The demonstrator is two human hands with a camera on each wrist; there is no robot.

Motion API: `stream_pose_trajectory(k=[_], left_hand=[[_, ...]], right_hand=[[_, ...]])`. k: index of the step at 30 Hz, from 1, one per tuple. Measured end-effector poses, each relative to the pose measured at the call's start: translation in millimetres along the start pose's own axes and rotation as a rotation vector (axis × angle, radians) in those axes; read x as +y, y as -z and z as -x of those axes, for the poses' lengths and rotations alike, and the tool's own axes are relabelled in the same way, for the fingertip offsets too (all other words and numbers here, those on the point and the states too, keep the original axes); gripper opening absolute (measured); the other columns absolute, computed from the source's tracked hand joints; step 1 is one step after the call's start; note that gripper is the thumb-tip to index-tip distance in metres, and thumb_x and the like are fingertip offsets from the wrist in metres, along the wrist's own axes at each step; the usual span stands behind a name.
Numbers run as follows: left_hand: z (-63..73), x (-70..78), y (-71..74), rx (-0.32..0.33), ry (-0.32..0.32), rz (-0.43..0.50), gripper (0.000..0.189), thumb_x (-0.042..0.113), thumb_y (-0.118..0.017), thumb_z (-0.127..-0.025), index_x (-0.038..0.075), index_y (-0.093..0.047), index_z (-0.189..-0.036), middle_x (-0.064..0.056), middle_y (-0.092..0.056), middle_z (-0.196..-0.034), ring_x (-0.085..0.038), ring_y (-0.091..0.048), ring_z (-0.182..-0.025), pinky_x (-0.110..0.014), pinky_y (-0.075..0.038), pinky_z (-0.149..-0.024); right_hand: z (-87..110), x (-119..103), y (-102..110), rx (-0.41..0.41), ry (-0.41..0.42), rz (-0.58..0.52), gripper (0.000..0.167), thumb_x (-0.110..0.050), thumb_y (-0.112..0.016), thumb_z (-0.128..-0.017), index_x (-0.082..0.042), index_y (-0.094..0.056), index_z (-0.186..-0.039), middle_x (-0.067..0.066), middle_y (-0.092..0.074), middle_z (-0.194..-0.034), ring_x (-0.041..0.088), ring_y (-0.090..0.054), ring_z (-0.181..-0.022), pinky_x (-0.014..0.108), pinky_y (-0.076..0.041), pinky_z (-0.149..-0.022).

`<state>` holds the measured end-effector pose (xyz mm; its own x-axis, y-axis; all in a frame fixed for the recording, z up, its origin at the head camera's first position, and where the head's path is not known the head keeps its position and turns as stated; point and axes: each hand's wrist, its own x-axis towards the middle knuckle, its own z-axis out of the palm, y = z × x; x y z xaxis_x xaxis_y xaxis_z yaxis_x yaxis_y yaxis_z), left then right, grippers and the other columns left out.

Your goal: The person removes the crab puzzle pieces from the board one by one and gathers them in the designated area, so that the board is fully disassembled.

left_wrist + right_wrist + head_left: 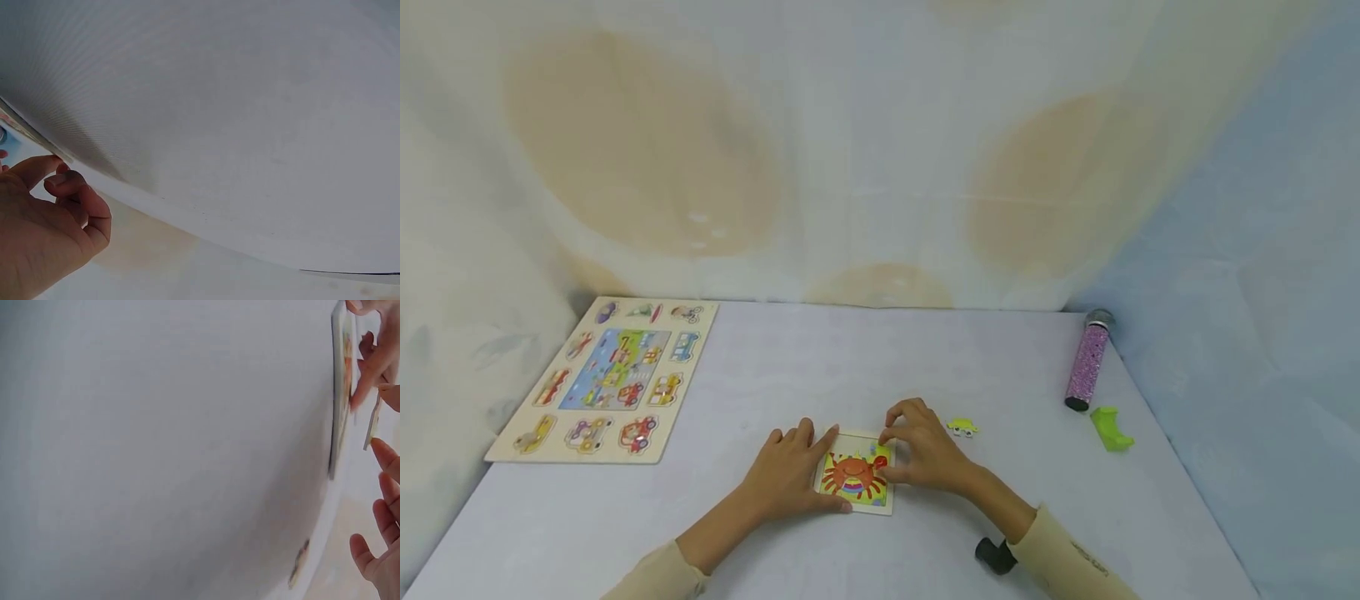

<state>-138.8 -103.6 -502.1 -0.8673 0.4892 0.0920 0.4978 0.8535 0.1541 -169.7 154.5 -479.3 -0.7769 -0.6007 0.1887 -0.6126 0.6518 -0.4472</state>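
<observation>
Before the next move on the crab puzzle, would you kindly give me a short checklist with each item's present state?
1. Crab puzzle steadied: ok; the left hand's thumb and index finger rest at its edges.
2. Loose piece gripped: ok; the right hand pinches it between thumb and finger.
3. Piece seated in the puzzle: not ok; it is held apart from the board.
4. Piece turned to fit: cannot tell.
5. Green car clear of the puzzle: ok; it lies apart, on the table.

On the white table [850, 358], a puzzle board [568, 457] is set at far left; at right, a purple microphone [1087, 362] is laid near a green block [1111, 429]. A black object [995, 556] is partly hidden. Behind, a tan-spotted backdrop [880, 167] is hung.
</observation>
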Motion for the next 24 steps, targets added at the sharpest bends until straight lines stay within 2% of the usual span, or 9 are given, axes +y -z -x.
stream_pose_trajectory(k=[6, 11, 15, 19, 24], left_hand=[[1.0, 1.6, -0.2, 0.004, 0.015, -0.022, 0.112, 0.092, -0.059, -0.062, 0.016, -0.053, -0.144, -0.002, -0.042, -0.096, -0.012, -0.045, -0.078, -0.032, -0.03, -0.073], [1.6, 2.0, 1.7, -0.01, 0.022, -0.006, 0.111, 0.089, -0.062, -0.063, 0.015, -0.053, -0.144, -0.002, -0.042, -0.096, -0.013, -0.046, -0.079, -0.032, -0.03, -0.073], [0.2, 3.1, 2.6, -0.03, 0.024, 0.002, 0.111, 0.089, -0.062, -0.063, 0.015, -0.052, -0.145, -0.003, -0.042, -0.097, -0.013, -0.046, -0.079, -0.032, -0.029, -0.072], [-0.3, 2.9, 1.9, -0.036, 0.025, -0.009, 0.111, 0.089, -0.061, -0.063, 0.016, -0.051, -0.146, -0.003, -0.042, -0.097, -0.012, -0.045, -0.077, -0.032, -0.029, -0.072], [0.0, 2.6, 0.3, -0.045, 0.027, 0.0, 0.111, 0.087, -0.063, -0.063, 0.017, -0.049, -0.147, -0.002, -0.042, -0.096, -0.011, -0.044, -0.075, -0.031, -0.029, -0.072]], right_hand=[[17.7, 14, 22, 0.047, -0.042, 0.058, 0.028, -0.028, -0.088, -0.07, -0.016, -0.075, -0.092, 0.001, -0.054, -0.112, 0.022, -0.042, -0.12, 0.05, -0.037, -0.102], [41.0, 38, 46, 0.086, -0.131, 0.105, 0.03, -0.024, -0.091, -0.067, -0.015, -0.075, -0.091, 0.002, -0.055, -0.112, 0.026, -0.042, -0.12, 0.053, -0.036, -0.103], [60.7, 61, 63, 0.085, -0.193, 0.162, 0.031, -0.024, -0.092, -0.066, -0.014, -0.075, -0.089, 0.004, -0.055, -0.111, 0.028, -0.043, -0.121, 0.054, -0.035, -0.103], [74.7, 84, 74, 0.068, -0.205, 0.222, 0.03, -0.023, -0.091, -0.066, -0.012, -0.074, -0.089, 0.005, -0.055, -0.111, 0.029, -0.044, -0.118, 0.055, -0.036, -0.1], [80.8, 104, 81, 0.054, -0.195, 0.242, 0.03, -0.019, -0.09, -0.066, -0.009, -0.074, -0.089, 0.006, -0.055, -0.109, 0.03, -0.046, -0.114, 0.054, -0.037, -0.097]])
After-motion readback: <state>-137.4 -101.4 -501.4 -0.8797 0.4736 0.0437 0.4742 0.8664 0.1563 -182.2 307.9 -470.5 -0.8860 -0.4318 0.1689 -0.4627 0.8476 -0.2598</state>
